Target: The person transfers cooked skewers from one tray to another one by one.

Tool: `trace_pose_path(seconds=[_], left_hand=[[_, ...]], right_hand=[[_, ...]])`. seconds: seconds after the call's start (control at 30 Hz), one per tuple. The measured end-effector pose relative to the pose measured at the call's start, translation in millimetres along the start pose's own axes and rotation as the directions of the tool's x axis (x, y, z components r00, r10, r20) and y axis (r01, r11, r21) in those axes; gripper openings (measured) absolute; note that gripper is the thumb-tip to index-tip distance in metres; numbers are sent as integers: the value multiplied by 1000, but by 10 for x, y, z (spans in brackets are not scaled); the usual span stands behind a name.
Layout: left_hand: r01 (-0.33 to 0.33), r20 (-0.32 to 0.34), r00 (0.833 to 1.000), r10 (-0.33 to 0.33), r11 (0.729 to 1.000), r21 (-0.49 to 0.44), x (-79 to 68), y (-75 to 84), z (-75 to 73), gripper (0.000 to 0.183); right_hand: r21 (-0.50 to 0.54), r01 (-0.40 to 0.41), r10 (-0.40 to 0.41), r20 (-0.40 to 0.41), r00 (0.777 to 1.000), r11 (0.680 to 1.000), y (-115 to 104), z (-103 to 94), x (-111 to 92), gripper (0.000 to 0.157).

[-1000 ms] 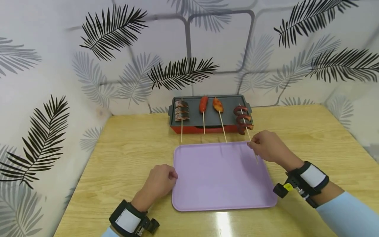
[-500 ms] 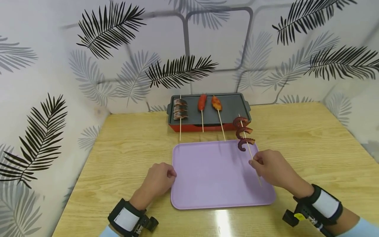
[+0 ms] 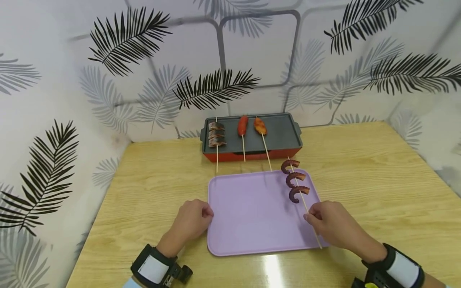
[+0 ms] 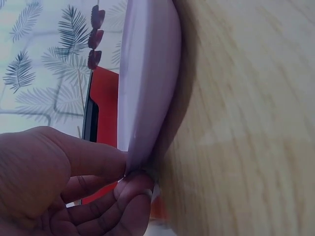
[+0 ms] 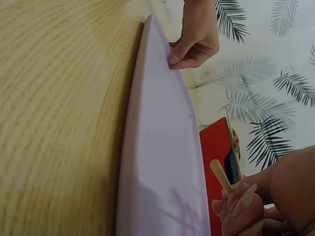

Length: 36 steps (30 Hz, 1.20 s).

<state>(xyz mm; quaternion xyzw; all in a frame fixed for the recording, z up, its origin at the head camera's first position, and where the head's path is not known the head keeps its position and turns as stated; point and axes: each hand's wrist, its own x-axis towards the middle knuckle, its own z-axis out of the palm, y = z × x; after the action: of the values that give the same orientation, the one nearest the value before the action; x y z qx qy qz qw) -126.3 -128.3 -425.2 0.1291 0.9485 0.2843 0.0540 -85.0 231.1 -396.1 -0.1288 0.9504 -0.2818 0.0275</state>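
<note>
A skewer of curled octopus tentacle (image 3: 296,179) hangs over the right part of a lilac tray (image 3: 255,216). My right hand (image 3: 333,224) pinches its wooden stick between thumb and fingers, and the stick's lower end pokes out past them near the tray's front right. In the right wrist view the stick end (image 5: 220,174) shows beside the fingertips. At the tray's left edge my left hand (image 3: 192,219) pinches the rim, thumb on top and fingers beneath, as the left wrist view shows.
Behind the tray stands a red grill with a dark plate (image 3: 282,134). On it lie a fish skewer (image 3: 217,134), a sausage skewer (image 3: 243,126) and an orange-brown skewer (image 3: 260,126), their sticks pointing frontward. A leaf-patterned wall rises behind the wooden table (image 3: 151,180).
My right hand has drawn the octopus skewer off the grill's right end and toward me, over the tray. The left hand has stayed at the rim.
</note>
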Motion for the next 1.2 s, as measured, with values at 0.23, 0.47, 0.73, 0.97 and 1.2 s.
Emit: trace_pose_path(seconds=[0.23, 0.47, 0.73, 0.97, 1.2], left_hand=[[-3, 10, 1000, 3, 1000, -12, -1, -4, 10, 10], [-2, 16, 1000, 2, 1000, -2, 17, -7, 13, 10], [7, 24, 1000, -7, 1000, -11, 12, 11, 11, 9], [19, 23, 1000, -18, 1000, -17, 0, 11, -6, 9], [26, 11, 1000, -26, 999, -22, -3, -7, -12, 10]], right_hand=[[-10, -49, 49, 11, 999, 999, 96, 122, -20, 21], [-4, -86, 86, 6, 996, 996, 127, 198, -33, 20], [26, -130, 129, 49, 990, 991, 128, 252, -43, 21], [7, -119, 119, 45, 992, 993, 134, 286, -23, 26], [2, -120, 119, 53, 991, 993, 125, 305, 4, 27]])
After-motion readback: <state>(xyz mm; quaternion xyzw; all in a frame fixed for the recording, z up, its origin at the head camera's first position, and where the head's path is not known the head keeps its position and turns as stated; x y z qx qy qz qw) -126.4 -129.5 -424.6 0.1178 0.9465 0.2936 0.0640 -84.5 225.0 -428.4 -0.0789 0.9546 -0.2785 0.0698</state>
